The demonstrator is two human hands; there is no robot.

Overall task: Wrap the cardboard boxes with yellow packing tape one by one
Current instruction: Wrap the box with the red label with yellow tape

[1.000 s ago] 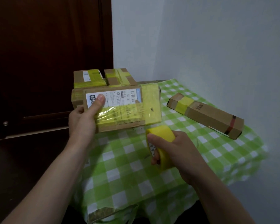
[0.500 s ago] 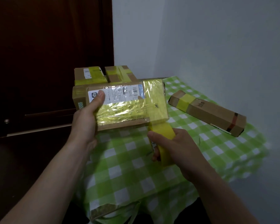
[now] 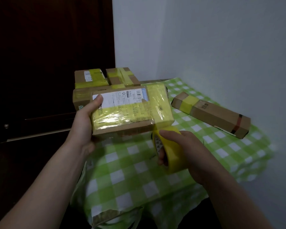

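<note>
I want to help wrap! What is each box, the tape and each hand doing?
Labelled box: lifted, partly taped, strip joined to roll.
Tape roll: gripped by right hand.
Left hand: grips labelled box's end.
Long box: lying flat, one yellow band.
Two rear boxes: taped, side by side.

Home rm, checkered tablecloth [image 3: 130, 171], dark wood door [image 3: 48, 63]

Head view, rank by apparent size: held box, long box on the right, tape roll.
1. held box, though nearer the camera, so its lead is unsure.
2. long box.
3. tape roll, smallest despite being nearest.
</note>
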